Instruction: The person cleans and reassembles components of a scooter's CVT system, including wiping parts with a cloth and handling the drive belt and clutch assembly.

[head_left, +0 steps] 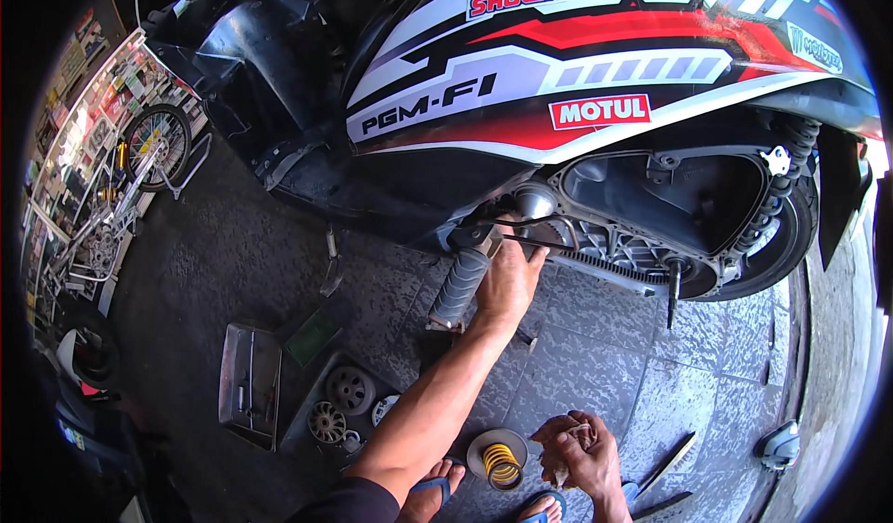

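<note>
Left hand (508,286) up at the front end of the scooter's (558,67) open side case (684,235), just below a rounded metal cup (535,204). Its fingers are bent in toward the dark parts there; fingertips lost in shadow and behind a thin black loop, so I cannot tell whether they grip anything. A ribbed grey cylinder (459,286) stands just beside the wrist, on the left.

Right hand (591,458) low, above the paving, fingers closed around a crumpled brown rag (553,453), bunched and apparently dirty. It is well apart from the case.

Below: yellow spring (502,467) on a round plate (477,450), close to a sandalled foot (544,508). Left of the forearm, a metal drum (351,390) and a finned wheel (327,423); farther left, a metal tray (229,360) with tools in it. Long blade-like pieces (668,464) lie right of the rag hand.

Risks, as I judge them: knuckles scraped if the left hand slips against the case edge, working half blind. Grit carried onto bare metal if the rag is as soiled as it looks. Spring and plate knocked over by a shifted foot. Small parts going astray, since several lie loose around the feet.
</note>
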A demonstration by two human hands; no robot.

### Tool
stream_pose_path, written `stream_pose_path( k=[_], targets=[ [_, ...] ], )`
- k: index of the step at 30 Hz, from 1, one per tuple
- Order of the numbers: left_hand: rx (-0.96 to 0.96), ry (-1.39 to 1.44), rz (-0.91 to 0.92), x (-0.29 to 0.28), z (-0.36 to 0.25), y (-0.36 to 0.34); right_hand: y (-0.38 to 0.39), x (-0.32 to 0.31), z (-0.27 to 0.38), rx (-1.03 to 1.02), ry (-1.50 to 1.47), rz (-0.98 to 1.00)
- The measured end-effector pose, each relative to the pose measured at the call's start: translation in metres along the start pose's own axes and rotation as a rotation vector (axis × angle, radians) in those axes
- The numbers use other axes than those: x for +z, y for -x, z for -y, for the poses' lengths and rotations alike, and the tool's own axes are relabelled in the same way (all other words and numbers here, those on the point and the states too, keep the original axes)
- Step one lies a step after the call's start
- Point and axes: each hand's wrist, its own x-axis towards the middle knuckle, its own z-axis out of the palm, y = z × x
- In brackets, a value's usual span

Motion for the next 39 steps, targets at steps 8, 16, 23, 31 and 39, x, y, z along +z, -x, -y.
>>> stream_pose_path(
  k=[8,16,23,31,39],
  targets=[
    [0.095,-0.169,0.051,-0.006,0.002,-0.003,-0.001,0.000,-0.005,0.025,-0.024,0.020],
    [0.066,-0.160,-0.008,-0.002,0.000,0.000,0.000,0.001,0.005,0.003,0.042,0.036],
    [0.079,-0.176,-0.003,0.002,0.001,-0.001,0.001,0.002,-0.001,0.006,0.043,0.042],
    [0.148,-0.177,-0.006,0.007,0.004,-0.011,-0.004,0.003,0.005,-0.007,0.042,0.065],
    [-0.187,0.316,0.103,0.010,-0.003,0.031,0.009,0.004,0.008,-0.149,-0.223,0.089]
  ],
)
